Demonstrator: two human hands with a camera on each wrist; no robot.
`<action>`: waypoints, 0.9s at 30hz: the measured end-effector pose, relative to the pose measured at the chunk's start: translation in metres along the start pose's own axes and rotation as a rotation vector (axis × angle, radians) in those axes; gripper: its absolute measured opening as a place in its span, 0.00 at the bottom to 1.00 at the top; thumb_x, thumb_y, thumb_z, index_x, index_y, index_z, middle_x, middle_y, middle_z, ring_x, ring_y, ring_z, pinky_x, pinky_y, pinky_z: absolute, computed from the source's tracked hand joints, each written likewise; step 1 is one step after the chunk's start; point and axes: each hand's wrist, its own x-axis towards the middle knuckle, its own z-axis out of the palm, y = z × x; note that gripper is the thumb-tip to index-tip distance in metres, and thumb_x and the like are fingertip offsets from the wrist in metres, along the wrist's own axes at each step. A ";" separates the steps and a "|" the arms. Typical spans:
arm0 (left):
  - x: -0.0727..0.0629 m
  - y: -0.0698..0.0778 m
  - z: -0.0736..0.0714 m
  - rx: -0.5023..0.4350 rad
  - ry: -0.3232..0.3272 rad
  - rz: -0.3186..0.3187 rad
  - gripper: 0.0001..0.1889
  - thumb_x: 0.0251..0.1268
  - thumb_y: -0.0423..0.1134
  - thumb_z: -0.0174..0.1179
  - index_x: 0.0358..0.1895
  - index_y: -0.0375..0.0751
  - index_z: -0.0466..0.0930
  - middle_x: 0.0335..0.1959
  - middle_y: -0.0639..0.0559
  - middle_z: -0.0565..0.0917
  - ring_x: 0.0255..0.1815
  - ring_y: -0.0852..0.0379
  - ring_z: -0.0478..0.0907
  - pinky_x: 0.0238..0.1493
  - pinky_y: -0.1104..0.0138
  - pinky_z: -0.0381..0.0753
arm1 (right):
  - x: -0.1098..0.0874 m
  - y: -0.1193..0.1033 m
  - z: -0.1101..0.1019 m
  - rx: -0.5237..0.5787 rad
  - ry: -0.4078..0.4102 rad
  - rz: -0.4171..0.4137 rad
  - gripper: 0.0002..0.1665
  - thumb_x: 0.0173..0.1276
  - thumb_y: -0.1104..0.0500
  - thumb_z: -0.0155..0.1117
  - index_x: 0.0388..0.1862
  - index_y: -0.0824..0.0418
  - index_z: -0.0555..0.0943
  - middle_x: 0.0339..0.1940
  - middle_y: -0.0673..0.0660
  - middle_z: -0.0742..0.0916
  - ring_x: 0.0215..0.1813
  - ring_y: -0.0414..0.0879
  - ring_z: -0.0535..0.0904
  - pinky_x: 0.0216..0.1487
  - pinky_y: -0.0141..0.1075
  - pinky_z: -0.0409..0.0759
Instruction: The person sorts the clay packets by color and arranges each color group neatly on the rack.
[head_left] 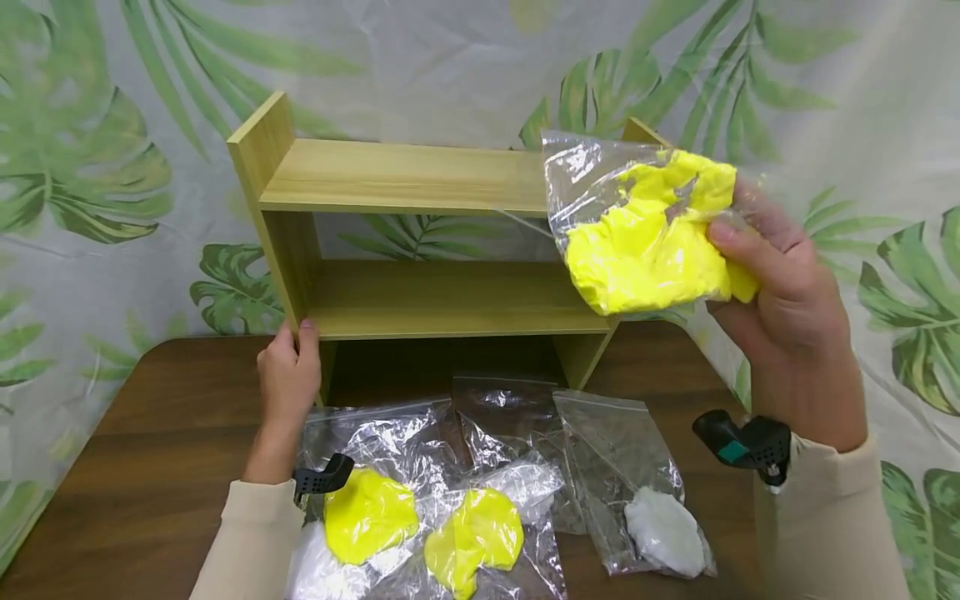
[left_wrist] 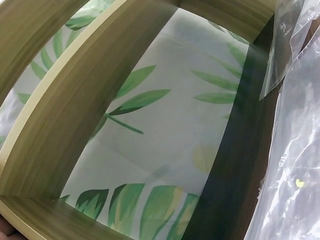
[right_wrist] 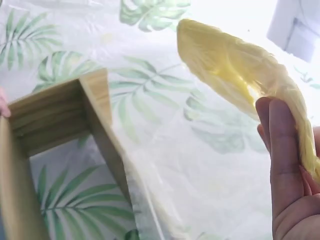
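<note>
No text, label, brand, number or sign can be read in any of the three views.

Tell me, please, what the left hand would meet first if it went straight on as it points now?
The shelf: the left hand holds its left side, so that board is first in line. Beyond it, the cloth seems next, but depth is unclear.
</note>
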 end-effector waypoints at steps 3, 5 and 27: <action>0.000 0.000 0.000 0.001 0.006 -0.002 0.20 0.73 0.45 0.44 0.22 0.39 0.63 0.11 0.48 0.60 0.19 0.43 0.63 0.21 0.57 0.61 | 0.019 -0.002 0.003 0.072 -0.004 -0.034 0.27 0.72 0.76 0.42 0.69 0.75 0.60 0.53 0.72 0.75 0.48 0.63 0.80 0.47 0.47 0.81; 0.001 -0.001 0.001 0.000 0.010 -0.004 0.19 0.73 0.45 0.45 0.23 0.38 0.64 0.12 0.46 0.61 0.20 0.42 0.64 0.23 0.56 0.62 | 0.031 -0.002 0.007 0.083 0.009 -0.055 0.27 0.71 0.77 0.43 0.69 0.75 0.60 0.52 0.72 0.75 0.47 0.63 0.80 0.46 0.47 0.81; -0.001 -0.007 0.009 -0.015 0.052 -0.021 0.18 0.73 0.46 0.47 0.29 0.36 0.71 0.21 0.33 0.73 0.30 0.32 0.73 0.34 0.43 0.67 | 0.141 0.017 -0.005 -0.018 0.105 -0.016 0.26 0.68 0.76 0.51 0.64 0.65 0.72 0.53 0.68 0.77 0.47 0.59 0.81 0.42 0.45 0.83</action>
